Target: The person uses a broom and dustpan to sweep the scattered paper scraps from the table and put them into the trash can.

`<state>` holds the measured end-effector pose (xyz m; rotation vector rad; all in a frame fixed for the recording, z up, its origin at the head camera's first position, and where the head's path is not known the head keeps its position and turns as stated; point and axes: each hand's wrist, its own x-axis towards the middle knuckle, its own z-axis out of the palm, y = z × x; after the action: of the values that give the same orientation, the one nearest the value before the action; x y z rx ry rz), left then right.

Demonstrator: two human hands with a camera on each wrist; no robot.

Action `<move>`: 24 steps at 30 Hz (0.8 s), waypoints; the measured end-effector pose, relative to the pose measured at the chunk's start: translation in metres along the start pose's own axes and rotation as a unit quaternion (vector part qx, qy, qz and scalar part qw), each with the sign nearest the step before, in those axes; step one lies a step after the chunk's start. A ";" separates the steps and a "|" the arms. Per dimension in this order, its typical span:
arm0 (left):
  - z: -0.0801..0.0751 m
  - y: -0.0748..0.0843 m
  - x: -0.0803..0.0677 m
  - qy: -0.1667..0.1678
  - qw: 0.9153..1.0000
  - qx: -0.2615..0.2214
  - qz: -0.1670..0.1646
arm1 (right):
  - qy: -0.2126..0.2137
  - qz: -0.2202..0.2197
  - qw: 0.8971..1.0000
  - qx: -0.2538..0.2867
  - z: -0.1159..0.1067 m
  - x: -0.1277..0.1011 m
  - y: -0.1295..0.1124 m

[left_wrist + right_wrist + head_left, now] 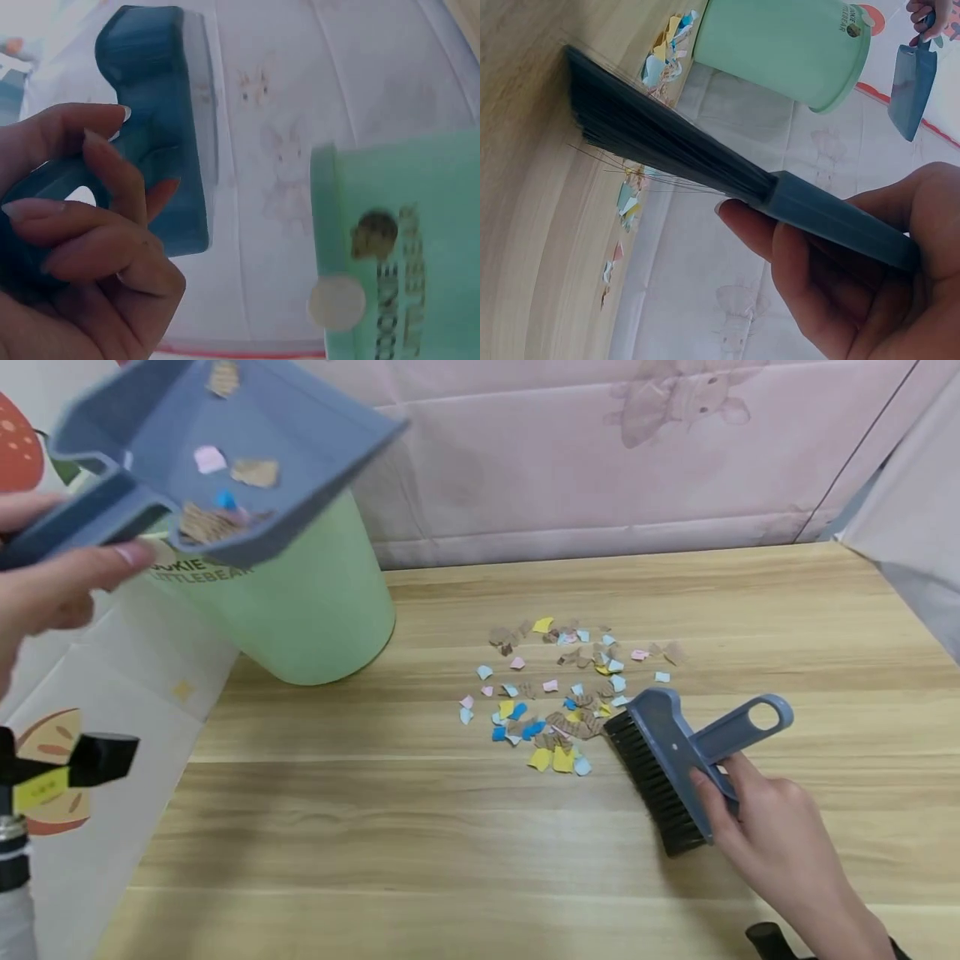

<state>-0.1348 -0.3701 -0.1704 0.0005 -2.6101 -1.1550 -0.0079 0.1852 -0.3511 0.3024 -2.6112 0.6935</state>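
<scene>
In the head view my left hand (60,577) grips the handle of a blue dustpan (300,435), raised over a light green bin (322,602). Several scraps of brown, pink and blue paper lie in the pan. The left wrist view shows the fingers curled round the handle (45,195), with the bin to the right. My right hand (787,835) holds a blue hand brush (675,752) by its body, its black bristles (652,127) down at the wooden table. Left of the brush lies a scatter of torn paper scraps (562,756).
The wooden table (420,852) ends at a pink fabric backdrop (525,468) with a faint animal print. At the left edge stands a black clamp (105,757) on a pole. A small black piece (768,939) shows at the bottom right.
</scene>
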 end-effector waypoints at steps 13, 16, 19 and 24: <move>0.007 0.013 0.024 -0.219 0.858 -0.461 -0.060 | -0.009 -0.024 1.000 -0.011 -0.001 0.000 0.000; 0.005 0.009 0.030 -0.280 0.735 -0.608 -0.105 | -0.013 -0.022 1.000 -0.010 -0.002 0.000 -0.001; 0.007 0.015 0.032 -0.304 0.620 -0.710 -0.140 | -0.011 -0.022 1.000 -0.013 -0.002 -0.001 -0.001; 0.015 0.024 0.025 -0.327 0.464 -0.808 -0.157 | -0.021 -0.032 0.999 -0.007 -0.003 0.001 -0.004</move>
<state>-0.1597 -0.3463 -0.1562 -0.4091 -0.5596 -3.6707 -0.0062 0.1831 -0.3470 0.3987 -2.6316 0.6535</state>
